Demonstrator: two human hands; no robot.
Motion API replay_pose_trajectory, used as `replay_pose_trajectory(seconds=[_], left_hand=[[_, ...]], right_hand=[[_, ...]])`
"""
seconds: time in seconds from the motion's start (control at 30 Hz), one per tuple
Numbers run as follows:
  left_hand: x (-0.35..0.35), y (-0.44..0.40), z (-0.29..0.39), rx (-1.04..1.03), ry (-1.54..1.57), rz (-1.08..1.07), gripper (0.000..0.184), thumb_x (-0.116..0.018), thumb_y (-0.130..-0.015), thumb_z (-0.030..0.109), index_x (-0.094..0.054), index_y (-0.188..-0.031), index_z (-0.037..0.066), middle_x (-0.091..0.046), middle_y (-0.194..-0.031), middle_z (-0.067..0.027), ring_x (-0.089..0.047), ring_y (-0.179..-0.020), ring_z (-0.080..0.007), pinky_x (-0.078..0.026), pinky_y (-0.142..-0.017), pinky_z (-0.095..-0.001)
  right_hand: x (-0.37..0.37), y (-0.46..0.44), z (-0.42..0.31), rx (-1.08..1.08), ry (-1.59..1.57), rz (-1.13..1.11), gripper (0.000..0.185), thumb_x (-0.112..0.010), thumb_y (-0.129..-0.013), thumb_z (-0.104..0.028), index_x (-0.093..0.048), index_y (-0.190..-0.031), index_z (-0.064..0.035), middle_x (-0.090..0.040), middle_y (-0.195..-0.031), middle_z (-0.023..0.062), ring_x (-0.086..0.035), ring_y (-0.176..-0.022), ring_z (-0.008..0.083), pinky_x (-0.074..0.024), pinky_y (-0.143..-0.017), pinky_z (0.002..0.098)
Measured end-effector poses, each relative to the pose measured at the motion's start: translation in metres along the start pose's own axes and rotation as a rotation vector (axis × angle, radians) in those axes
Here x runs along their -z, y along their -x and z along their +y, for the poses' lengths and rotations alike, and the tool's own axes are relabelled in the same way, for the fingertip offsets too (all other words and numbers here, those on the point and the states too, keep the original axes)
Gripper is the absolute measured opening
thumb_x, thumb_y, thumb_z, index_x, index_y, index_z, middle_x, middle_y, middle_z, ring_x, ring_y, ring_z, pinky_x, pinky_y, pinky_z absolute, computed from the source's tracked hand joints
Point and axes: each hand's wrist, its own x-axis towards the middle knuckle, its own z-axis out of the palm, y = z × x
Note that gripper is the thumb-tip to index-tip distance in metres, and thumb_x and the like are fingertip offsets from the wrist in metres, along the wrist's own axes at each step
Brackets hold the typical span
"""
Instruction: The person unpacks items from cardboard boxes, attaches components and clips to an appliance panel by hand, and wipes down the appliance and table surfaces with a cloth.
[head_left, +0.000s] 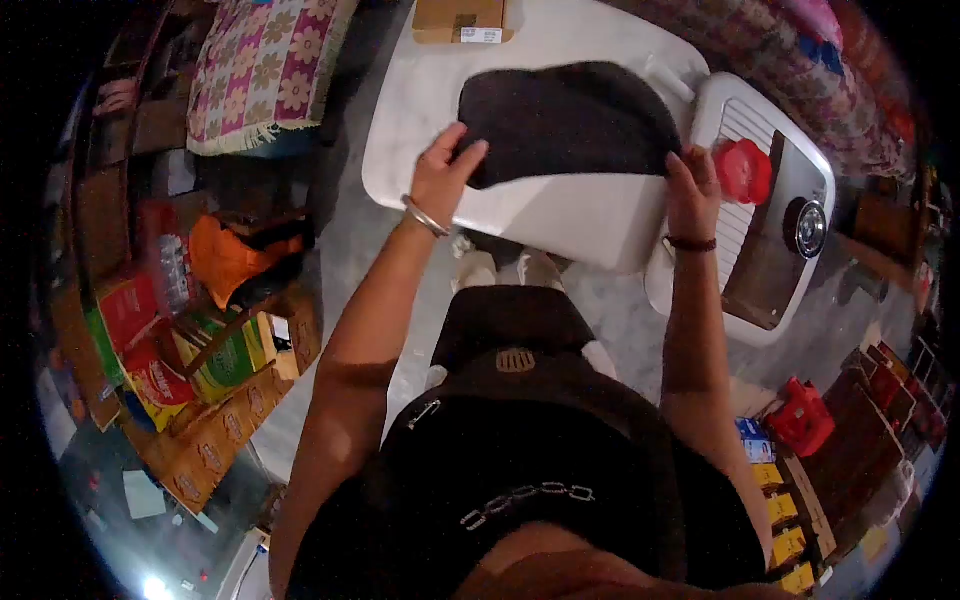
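Observation:
A dark cloth (570, 120) is spread out flat over the white tabletop (415, 150), its near edge fairly straight and its far edge wavy. My left hand (447, 172) pinches its near left edge between thumb and fingers. At the near right corner, my right hand (692, 190) grips the cloth with the fingertips. Whether the middle of the cloth rests on the tabletop or hangs just above it, I cannot tell.
A cardboard box (460, 20) lies at the table's far edge. To the right stands a white appliance (812, 270) with a ridged panel, a round dial and a red flower-shaped object (743, 172). Flowered fabric (262, 75) and packaged goods (225, 355) are at left.

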Motion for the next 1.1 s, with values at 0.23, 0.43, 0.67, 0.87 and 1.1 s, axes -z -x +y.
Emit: replay_pose_trajectory(seconds=[0.23, 0.43, 0.67, 0.87, 1.1], left_hand=[[-0.022, -0.031, -0.140, 0.167, -0.664, -0.578, 0.078, -0.071, -0.079, 0.034, -0.038, -0.139, -0.004, -0.043, -0.138, -0.0276, -0.047, -0.125, -0.0357, -0.038, -0.105, -0.0393], [0.043, -0.162, -0.181, -0.160, -1.116, -0.243, 0.066, -0.069, -0.081, 0.022, -0.040, -0.136, 0.000, -0.023, -0.148, -0.0296, -0.024, -0.137, -0.0444, -0.028, -0.112, -0.0466], [0.087, -0.347, -0.116, -0.439, -1.672, -0.045, 0.063, -0.061, -0.084, 0.027, -0.040, -0.140, 0.009, -0.021, -0.150, -0.0191, -0.021, -0.138, -0.0406, -0.026, -0.110, -0.0515], [0.108, -0.431, -0.116, -0.618, -1.919, -0.355, 0.064, -0.053, -0.093, 0.035, -0.031, -0.147, 0.008, -0.007, -0.157, -0.0192, -0.025, -0.138, -0.0413, -0.026, -0.110, -0.0523], [0.157, -0.455, -0.025, -0.607, -1.194, -0.534, 0.024, -0.054, -0.090, 0.021, -0.063, -0.106, 0.006, -0.062, -0.092, -0.0159, -0.060, -0.074, -0.0285, -0.047, -0.067, -0.0405]], right_hand=[[0.038, -0.004, 0.137, -0.039, 1.114, 0.255, 0.044, -0.072, -0.080, -0.013, -0.056, -0.121, -0.0048, -0.065, -0.111, 0.0116, -0.062, -0.101, 0.0250, -0.0486, -0.089, 0.0359], [-0.035, -0.024, 0.244, 0.103, 1.273, 0.095, 0.060, -0.072, -0.079, -0.023, -0.050, -0.132, -0.0068, -0.044, -0.140, 0.0203, -0.043, -0.126, 0.0406, -0.0368, -0.105, 0.0439], [-0.132, -0.100, 0.324, 0.031, 1.542, 0.330, 0.067, -0.055, -0.086, -0.048, -0.040, -0.143, -0.0161, -0.027, -0.152, 0.0194, -0.019, -0.142, 0.0383, -0.0125, -0.114, 0.0551], [-0.138, -0.106, 0.325, 0.069, 1.555, 0.381, 0.066, -0.056, -0.085, -0.049, -0.042, -0.141, -0.0156, -0.028, -0.152, 0.0198, -0.021, -0.141, 0.0402, -0.0136, -0.113, 0.0556], [-0.141, -0.103, 0.323, 0.050, 1.533, 0.363, 0.067, -0.059, -0.082, -0.049, -0.044, -0.139, -0.0159, -0.028, -0.152, 0.0195, -0.021, -0.141, 0.0407, -0.0137, -0.113, 0.0564]])
